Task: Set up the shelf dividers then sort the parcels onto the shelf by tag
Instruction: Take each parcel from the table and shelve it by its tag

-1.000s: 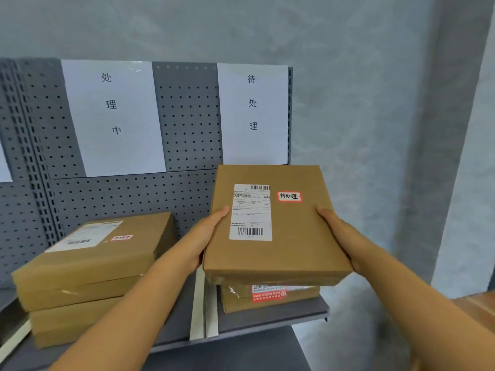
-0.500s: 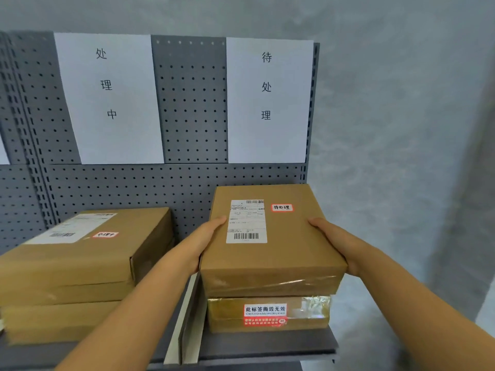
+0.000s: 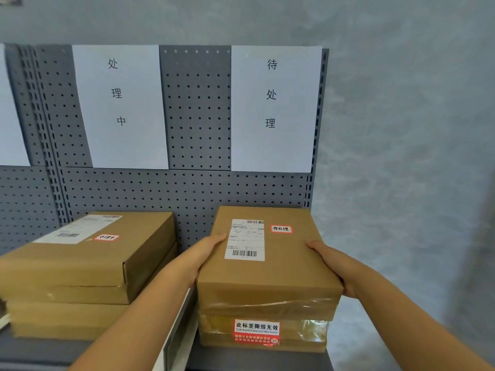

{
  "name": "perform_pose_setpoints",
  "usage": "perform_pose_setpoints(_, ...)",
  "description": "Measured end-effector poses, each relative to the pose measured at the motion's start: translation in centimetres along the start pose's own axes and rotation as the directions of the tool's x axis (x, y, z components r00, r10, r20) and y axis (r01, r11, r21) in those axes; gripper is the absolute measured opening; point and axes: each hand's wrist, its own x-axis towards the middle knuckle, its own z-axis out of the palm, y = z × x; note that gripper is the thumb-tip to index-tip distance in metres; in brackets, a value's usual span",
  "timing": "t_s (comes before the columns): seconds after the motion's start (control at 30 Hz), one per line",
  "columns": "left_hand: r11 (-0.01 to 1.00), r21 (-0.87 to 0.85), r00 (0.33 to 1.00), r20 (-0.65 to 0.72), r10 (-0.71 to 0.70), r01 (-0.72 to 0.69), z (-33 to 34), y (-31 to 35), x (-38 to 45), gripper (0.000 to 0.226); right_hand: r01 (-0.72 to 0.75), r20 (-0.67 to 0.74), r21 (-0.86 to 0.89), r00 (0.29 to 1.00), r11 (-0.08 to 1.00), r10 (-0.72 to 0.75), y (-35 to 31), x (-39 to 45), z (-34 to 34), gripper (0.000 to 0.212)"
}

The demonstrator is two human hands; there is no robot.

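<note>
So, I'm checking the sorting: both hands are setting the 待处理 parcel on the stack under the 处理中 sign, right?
Not quite. In the head view the left hand and right hand hold the 待处理 parcel under the 待处理 sign, not 处理中.

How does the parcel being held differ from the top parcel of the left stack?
The held parcel sits right of the divider under the 待处理 sign; the left top parcel sits under 处理中. The left hand and right hand grip the first; the other is untouched. Both are brown cartons with red-bordered tags.

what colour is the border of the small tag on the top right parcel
Red border on the small tag, white inside with dark handwriting; head view.
</note>
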Motion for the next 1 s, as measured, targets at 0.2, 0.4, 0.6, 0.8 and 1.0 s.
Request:
perform_pose_setpoints(0.2, 1.000, -0.006, 1.000, 0.001, -0.003, 0.004, -0.1, -0.2, 0.8, 0.033, -0.010, -0.001, -0.026, 1.000, 1.000, 0.010, -0.1, 0.0, 0.2, 0.053)
perform_pose_setpoints(0.4, 1.000, 0.017, 1.000, 0.009, -0.022, 0.022, -1.0, -0.4, 1.7, 0.030, -0.022, -0.002, -0.053, 1.000, 0.998, 0.022, -0.3, 0.3, 0.8, 0.054)
perform_pose_setpoints(0.6, 0.997, 0.066, 0.999, 0.005, -0.040, 0.039, -1.5, -0.5, 3.0, 0.032, -0.033, -0.002, -0.075, 0.999, 0.997, 0.033, -0.4, 0.8, 1.0, 0.052)
perform_pose_setpoints(0.8, 0.989, 0.143, 1.000, -0.008, -0.027, 0.028, -1.7, -0.3, 3.8, 0.031, -0.056, 0.003, -0.094, 0.998, 0.994, 0.057, -0.6, 1.3, 0.9, 0.051)
perform_pose_setpoints(1.0, 0.962, 0.272, 0.996, -0.082, -0.016, 0.038, -1.2, 0.4, 3.2, 0.041, -0.083, -0.022, -0.191, 0.996, 0.978, 0.081, -0.6, 1.8, 0.4, 0.056)
